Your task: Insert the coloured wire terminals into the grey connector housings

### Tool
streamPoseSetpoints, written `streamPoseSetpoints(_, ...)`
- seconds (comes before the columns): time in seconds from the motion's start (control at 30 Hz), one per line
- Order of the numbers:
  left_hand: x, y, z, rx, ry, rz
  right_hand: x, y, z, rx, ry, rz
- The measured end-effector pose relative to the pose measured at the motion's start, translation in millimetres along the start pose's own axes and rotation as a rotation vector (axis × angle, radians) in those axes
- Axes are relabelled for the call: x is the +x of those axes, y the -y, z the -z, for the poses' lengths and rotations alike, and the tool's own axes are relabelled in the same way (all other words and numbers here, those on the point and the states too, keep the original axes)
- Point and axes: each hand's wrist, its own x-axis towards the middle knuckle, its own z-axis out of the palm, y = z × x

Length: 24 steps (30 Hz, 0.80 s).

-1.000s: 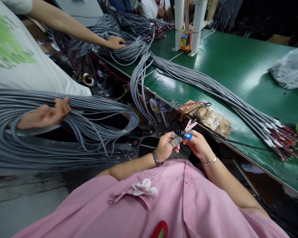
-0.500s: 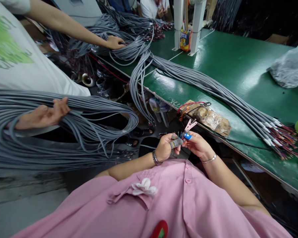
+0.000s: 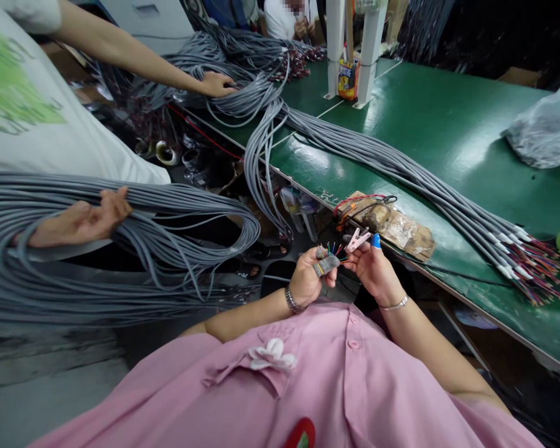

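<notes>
My left hand (image 3: pixel 308 278) is closed around a bunch of thin coloured wires (image 3: pixel 335 250), whose ends fan out past the fingertips. A grey cover with yellow stripes is on its thumb. Just to the right, my right hand (image 3: pixel 373 272) has its thumb, in a blue cover, raised apart from the fingers. Its fingertips are close to the wire ends; whether they touch is unclear. A pink clothespin (image 3: pixel 357 240) is at these fingertips, below the wooden block (image 3: pixel 396 227) on the table edge; what it clips is hidden.
A bundle of grey cables (image 3: pixel 382 152) lies along the green table (image 3: pixel 448 106), stripped ends at right. At left, a co-worker's hand (image 3: pixel 81 221) supports a large cable coil (image 3: pixel 177 211); the other hand (image 3: pixel 218 84) rests on piled cables. White posts (image 3: pixel 335 50) and a plastic bag (image 3: pixel 548 124) are on the table.
My right hand has moved slightly away to the right from the left hand, and its thumb has lifted off the fingers. The coloured wires now show more spread. The co-worker's hands are nearly still.
</notes>
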Motion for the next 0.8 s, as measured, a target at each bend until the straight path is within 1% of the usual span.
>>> streamPoseSetpoints(0.07,0,0,-3.0,0.02,-0.006,-0.003,4,0,-5,-0.048,-0.044,0.07)
streamPoseSetpoints(0.13,1,1,-5.7,0.041,-0.007,0.001,6,0,-9,-0.06,-0.056,0.11)
streamPoseSetpoints(0.3,3,4,-10.3,0.061,0.016,-0.003,8,-2,-14,-0.005,-0.066,0.172)
streamPoseSetpoints(0.47,4,8,-12.0,0.085,0.026,0.016,8,-2,-19,-0.018,-0.098,0.215)
streamPoseSetpoints(0.63,4,9,-11.3,0.086,0.022,0.012,7,-3,-21,0.004,-0.094,0.199)
streamPoseSetpoints(0.8,1,7,-9.4,0.057,0.036,-0.001,3,-3,-13,0.079,-0.02,0.078)
